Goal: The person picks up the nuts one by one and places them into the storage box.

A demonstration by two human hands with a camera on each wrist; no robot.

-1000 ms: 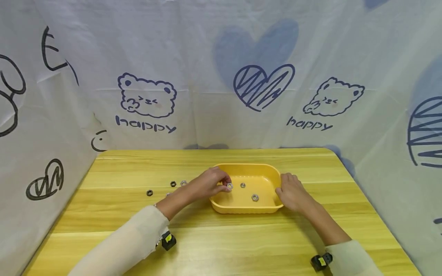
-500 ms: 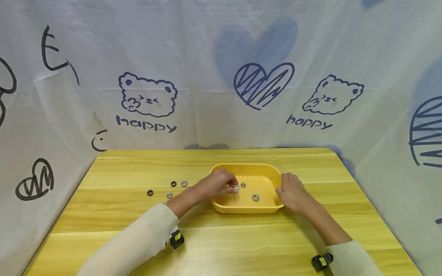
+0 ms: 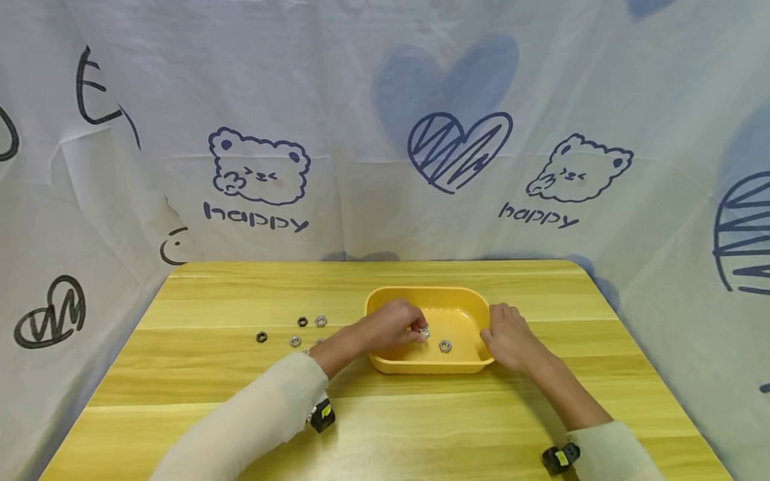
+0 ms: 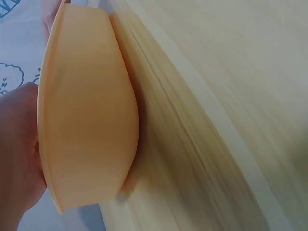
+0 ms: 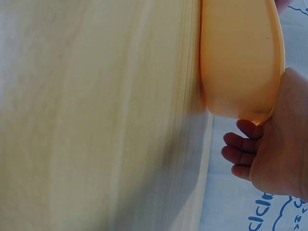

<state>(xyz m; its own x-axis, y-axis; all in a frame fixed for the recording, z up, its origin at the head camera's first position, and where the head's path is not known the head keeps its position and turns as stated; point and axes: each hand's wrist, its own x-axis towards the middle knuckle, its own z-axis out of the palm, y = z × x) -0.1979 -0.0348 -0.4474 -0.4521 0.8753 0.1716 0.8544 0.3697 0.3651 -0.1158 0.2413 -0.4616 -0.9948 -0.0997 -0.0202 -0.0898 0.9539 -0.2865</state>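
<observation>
My left hand (image 3: pixel 397 323) reaches over the left rim of a yellow plastic tray and pinches a small silver hex nut (image 3: pixel 424 333) between thumb and fingertips, low inside. Another silver nut (image 3: pixel 445 346) lies on the tray floor to its right. On the tray's right end, my right hand (image 3: pixel 511 334) grips the rim, thumb inside and fingers curled outside. The right wrist view shows those fingers below the tray's edge (image 5: pixel 240 62). Seen from the left wrist, the tray's outer wall (image 4: pixel 91 106) hides the fingertips of the left hand.
Left of the tray, several loose nuts lie on the wooden table (image 3: pixel 198 374), among them a black nut (image 3: pixel 261 337), a second black nut (image 3: pixel 303 321) and a silver nut (image 3: pixel 321 321). One is partly behind the left wrist. A printed white cloth (image 3: pixel 361 133) hangs behind the table.
My left hand has moved right and slightly down inside the tray with the pinched nut, now covering the spot where another nut showed. The right hand stays on the rim.
</observation>
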